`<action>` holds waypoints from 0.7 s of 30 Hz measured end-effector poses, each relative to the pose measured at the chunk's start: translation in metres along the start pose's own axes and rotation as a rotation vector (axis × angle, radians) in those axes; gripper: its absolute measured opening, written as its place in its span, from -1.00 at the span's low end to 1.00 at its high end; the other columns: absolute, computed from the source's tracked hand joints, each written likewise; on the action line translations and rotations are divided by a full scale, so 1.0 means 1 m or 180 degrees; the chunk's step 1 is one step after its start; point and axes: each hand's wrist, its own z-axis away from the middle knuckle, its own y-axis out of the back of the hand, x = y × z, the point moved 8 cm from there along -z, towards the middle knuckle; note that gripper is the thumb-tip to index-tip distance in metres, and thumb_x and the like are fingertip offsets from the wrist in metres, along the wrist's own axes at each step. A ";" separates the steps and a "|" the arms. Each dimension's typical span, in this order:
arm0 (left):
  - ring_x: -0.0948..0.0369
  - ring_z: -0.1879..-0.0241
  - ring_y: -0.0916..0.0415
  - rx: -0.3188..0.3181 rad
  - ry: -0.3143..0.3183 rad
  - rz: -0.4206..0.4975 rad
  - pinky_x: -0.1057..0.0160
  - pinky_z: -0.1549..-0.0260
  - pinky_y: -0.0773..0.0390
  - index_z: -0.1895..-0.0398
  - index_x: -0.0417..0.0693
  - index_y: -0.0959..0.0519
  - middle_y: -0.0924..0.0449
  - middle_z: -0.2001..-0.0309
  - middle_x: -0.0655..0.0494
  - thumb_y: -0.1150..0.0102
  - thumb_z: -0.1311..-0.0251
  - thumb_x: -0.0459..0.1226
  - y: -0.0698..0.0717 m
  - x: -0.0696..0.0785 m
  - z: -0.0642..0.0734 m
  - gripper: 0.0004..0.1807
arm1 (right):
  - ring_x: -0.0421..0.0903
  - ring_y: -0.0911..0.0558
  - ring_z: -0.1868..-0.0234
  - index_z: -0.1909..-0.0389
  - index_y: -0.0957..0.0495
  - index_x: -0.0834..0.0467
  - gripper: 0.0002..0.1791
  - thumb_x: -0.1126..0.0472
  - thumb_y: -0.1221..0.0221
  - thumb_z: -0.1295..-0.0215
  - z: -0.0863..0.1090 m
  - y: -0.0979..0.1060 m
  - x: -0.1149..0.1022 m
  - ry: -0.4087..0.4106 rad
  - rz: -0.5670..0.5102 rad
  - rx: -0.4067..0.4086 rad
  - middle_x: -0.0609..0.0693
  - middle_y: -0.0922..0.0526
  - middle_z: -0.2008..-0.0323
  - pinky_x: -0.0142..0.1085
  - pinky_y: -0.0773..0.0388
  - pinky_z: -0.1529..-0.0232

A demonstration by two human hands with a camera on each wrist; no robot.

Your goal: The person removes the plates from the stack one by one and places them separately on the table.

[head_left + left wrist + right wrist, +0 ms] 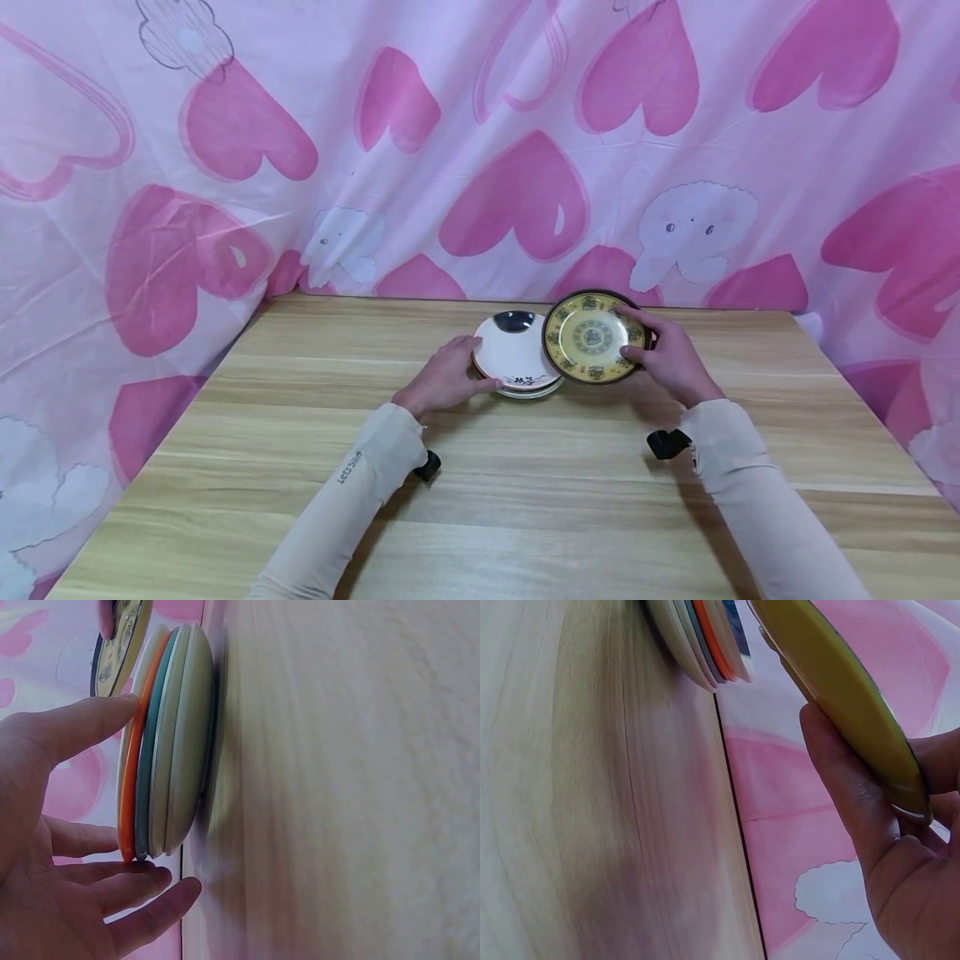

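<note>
A stack of several plates sits near the table's back edge; its top plate [510, 354] is white with a black patch and a small dark floral print. Orange, teal and cream rims [161, 750] show from the side. My left hand [444, 377] holds the stack's left side, thumb and fingers spread along the rims. Just right of the stack, my right hand [671, 354] grips a yellow plate [592, 337] by its right edge. That plate has a dark rim and ornate dark motifs. It is raised off the table and tilted, its plain yellow underside [855, 712] showing in the right wrist view.
The wood-grain table [525, 500] stretches between both forearms. Behind and beside it hangs a pink curtain [517, 192] with hearts and white cartoon figures. Black wrist devices [667, 444] project inward from both cuffs, above the tabletop.
</note>
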 end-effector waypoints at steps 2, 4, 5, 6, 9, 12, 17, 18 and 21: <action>-0.05 -0.51 -0.20 0.0003 0.0001 0.0013 0.02 -0.53 -0.23 -0.49 -0.22 -0.25 -0.26 -0.50 -0.12 -0.39 -0.14 0.07 0.000 0.000 0.000 -0.05 | 0.09 -0.59 0.00 -0.52 -0.23 -0.10 -0.21 0.40 -0.20 -0.31 0.000 0.001 0.001 0.0013 0.0017 0.0012 0.30 -0.14 -0.54 -0.47 -0.67 0.25; -0.05 -0.51 -0.20 0.0007 0.0004 0.0016 0.02 -0.53 -0.23 -0.49 -0.22 -0.26 -0.26 -0.50 -0.12 -0.40 -0.14 0.07 0.000 0.000 0.000 -0.05 | 0.11 -0.57 -0.04 -0.52 -0.24 -0.09 -0.21 0.40 -0.20 -0.31 0.000 0.001 0.001 0.0032 0.0024 0.0020 0.30 -0.14 -0.54 -0.49 -0.66 0.24; -0.04 -0.51 -0.20 0.0007 0.0006 0.0018 0.02 -0.53 -0.23 -0.49 -0.22 -0.26 -0.26 -0.50 -0.12 -0.40 -0.14 0.07 0.000 0.000 0.000 -0.05 | 0.12 -0.57 -0.05 -0.52 -0.24 -0.08 -0.21 0.40 -0.20 -0.31 0.000 0.001 0.002 0.0036 0.0024 0.0024 0.30 -0.14 -0.54 -0.50 -0.66 0.24; -0.04 -0.51 -0.20 0.0005 0.0013 0.0019 0.02 -0.53 -0.23 -0.49 -0.22 -0.26 -0.26 -0.50 -0.12 -0.39 -0.14 0.07 0.000 0.000 -0.001 -0.05 | 0.12 -0.56 -0.06 -0.52 -0.24 -0.08 -0.21 0.41 -0.20 -0.31 0.000 0.001 0.003 0.0039 0.0018 0.0026 0.29 -0.14 -0.54 -0.51 -0.65 0.23; -0.03 -0.52 -0.19 -0.0011 0.0039 0.0037 0.02 -0.53 -0.23 -0.50 -0.21 -0.24 -0.24 -0.51 -0.11 -0.39 -0.15 0.07 0.000 0.000 -0.001 -0.04 | 0.13 -0.56 -0.08 -0.52 -0.24 -0.08 -0.21 0.41 -0.20 -0.31 0.000 0.001 0.004 0.0046 0.0023 0.0027 0.29 -0.13 -0.55 -0.51 -0.65 0.23; -0.03 -0.53 -0.17 -0.0037 0.0071 0.0057 0.01 -0.54 -0.21 -0.52 -0.20 -0.21 -0.22 -0.52 -0.11 -0.38 -0.16 0.08 0.000 -0.001 -0.001 -0.02 | 0.13 -0.53 -0.13 -0.52 -0.24 -0.10 -0.22 0.39 -0.20 -0.33 0.000 0.002 0.005 0.0060 0.0075 0.0032 0.28 -0.13 -0.55 -0.52 -0.64 0.24; -0.03 -0.53 -0.17 -0.0040 0.0065 0.0078 0.02 -0.54 -0.21 -0.52 -0.22 -0.20 -0.21 -0.53 -0.12 -0.38 -0.17 0.07 -0.001 -0.001 -0.001 -0.03 | 0.13 -0.48 -0.16 -0.52 -0.24 -0.08 -0.23 0.37 -0.21 -0.34 0.000 0.003 0.007 0.0096 0.0153 0.0040 0.26 -0.12 -0.56 -0.54 -0.61 0.25; -0.04 -0.53 -0.17 -0.0038 0.0059 0.0080 0.02 -0.54 -0.21 -0.52 -0.22 -0.21 -0.21 -0.53 -0.12 -0.38 -0.17 0.07 -0.001 -0.002 -0.001 -0.03 | 0.14 -0.50 -0.14 -0.52 -0.24 -0.07 -0.23 0.37 -0.21 -0.33 0.000 0.003 0.008 0.0105 0.0146 0.0037 0.26 -0.12 -0.56 -0.54 -0.62 0.25; -0.04 -0.53 -0.16 -0.0050 0.0051 0.0086 0.01 -0.54 -0.21 -0.52 -0.22 -0.20 -0.20 -0.53 -0.13 -0.38 -0.17 0.07 -0.001 -0.002 0.000 -0.02 | 0.14 -0.53 -0.10 -0.52 -0.24 -0.05 -0.23 0.39 -0.21 -0.32 0.000 0.003 0.009 0.0133 0.0144 0.0045 0.28 -0.14 -0.55 -0.51 -0.64 0.26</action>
